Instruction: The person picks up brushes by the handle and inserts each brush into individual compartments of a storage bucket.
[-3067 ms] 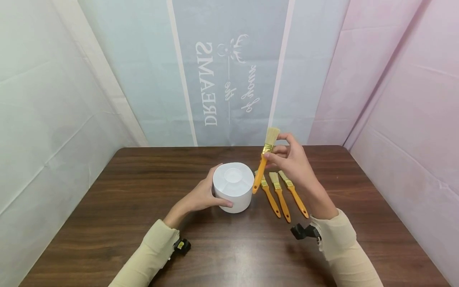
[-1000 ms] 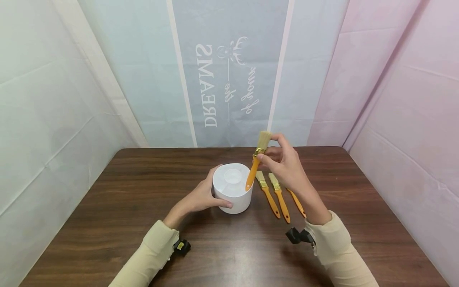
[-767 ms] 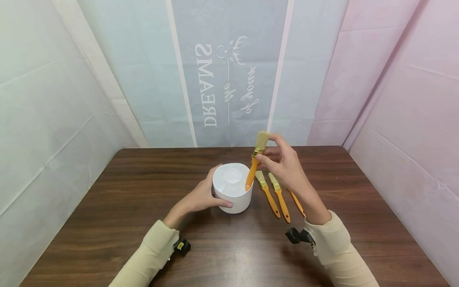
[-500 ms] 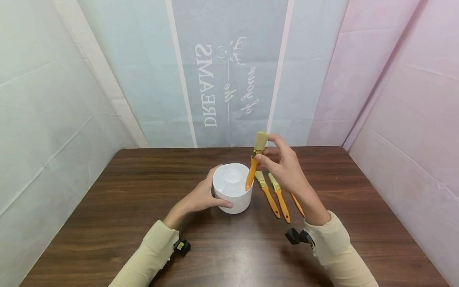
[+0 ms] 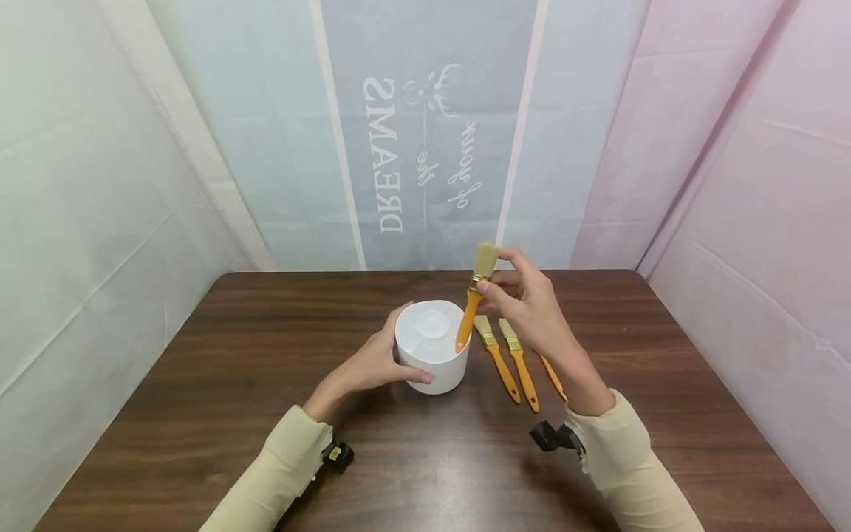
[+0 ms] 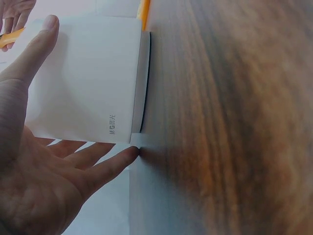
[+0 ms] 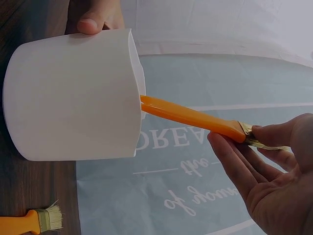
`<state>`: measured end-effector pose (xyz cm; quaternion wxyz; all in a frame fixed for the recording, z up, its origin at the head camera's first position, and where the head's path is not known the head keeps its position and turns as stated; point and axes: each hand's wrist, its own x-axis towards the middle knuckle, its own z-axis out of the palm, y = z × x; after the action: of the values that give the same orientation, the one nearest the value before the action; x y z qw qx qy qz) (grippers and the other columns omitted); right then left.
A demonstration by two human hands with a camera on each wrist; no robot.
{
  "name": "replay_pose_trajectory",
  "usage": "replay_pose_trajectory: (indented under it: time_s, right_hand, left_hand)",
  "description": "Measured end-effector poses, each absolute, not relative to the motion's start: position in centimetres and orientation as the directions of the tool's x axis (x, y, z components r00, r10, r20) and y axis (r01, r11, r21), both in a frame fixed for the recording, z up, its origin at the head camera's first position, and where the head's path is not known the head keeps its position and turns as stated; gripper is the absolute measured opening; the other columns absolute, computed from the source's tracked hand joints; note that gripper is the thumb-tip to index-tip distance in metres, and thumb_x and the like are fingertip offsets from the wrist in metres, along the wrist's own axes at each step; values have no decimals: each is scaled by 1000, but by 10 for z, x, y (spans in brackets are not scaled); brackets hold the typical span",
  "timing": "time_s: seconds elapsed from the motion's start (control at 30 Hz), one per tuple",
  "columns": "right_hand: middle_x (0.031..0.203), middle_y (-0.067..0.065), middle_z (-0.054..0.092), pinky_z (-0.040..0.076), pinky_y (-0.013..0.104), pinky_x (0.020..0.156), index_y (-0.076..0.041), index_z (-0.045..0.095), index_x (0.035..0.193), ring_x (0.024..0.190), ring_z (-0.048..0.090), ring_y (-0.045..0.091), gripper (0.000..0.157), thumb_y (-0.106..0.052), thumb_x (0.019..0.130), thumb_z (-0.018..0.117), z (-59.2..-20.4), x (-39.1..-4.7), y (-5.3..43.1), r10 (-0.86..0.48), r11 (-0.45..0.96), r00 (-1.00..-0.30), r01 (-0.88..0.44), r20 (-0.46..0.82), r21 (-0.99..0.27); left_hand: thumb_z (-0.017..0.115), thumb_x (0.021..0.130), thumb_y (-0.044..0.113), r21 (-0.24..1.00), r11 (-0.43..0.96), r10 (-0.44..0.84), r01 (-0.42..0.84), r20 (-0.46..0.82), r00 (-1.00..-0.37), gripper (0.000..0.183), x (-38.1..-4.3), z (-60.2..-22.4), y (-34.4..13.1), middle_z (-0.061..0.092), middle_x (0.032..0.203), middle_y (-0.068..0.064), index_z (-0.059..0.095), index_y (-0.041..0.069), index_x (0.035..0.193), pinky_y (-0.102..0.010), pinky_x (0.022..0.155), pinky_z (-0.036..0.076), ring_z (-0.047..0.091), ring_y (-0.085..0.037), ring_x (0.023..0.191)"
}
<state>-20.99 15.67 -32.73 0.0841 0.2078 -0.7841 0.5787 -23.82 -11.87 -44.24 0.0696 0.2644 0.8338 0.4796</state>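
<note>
A white round pen holder [image 5: 448,375] with several compartments stands upright on the table. My left hand [image 5: 368,366] grips its left side, thumb [image 6: 36,49] across the front wall and fingers behind. Between thumb and fingers of my right hand [image 5: 535,307] a flat paintbrush [image 5: 469,319] is pinched at its metal ferrule. Its bristles point up, and the yellow-orange handle slants down to the left. In the right wrist view the handle end [image 7: 146,102] meets the holder's rim [image 7: 134,73]; how far inside it sits is unclear.
Right of the holder, two similar paintbrushes [image 5: 499,366] [image 5: 524,373] lie on the dark wooden table [image 5: 279,325]. A third paintbrush [image 5: 552,380] is partly hidden by the right wrist. A printed cloth [image 5: 425,251] hangs behind the table.
Compared with about three seconds ago, the right hand has shifted left, bringing the paintbrush's handle end from beside the pen holder to over its right compartment. During the last second little has moved.
</note>
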Motion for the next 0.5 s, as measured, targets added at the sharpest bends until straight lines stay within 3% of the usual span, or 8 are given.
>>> replay_pose_trajectory:
  time_s: [0.5]
  right_hand:
    - [113,23,72,64,40,77,-13,53,140,93,77,29,38,-15,104,63,-327,-208,158,-239,243,-902,-413,358,-878]
  left_hand:
    - [98,68,35,833,413,505,369,128,-854,130,-238,-443,-118,47,154,-2,11,23,164,-50,119,37,49,-21,141]
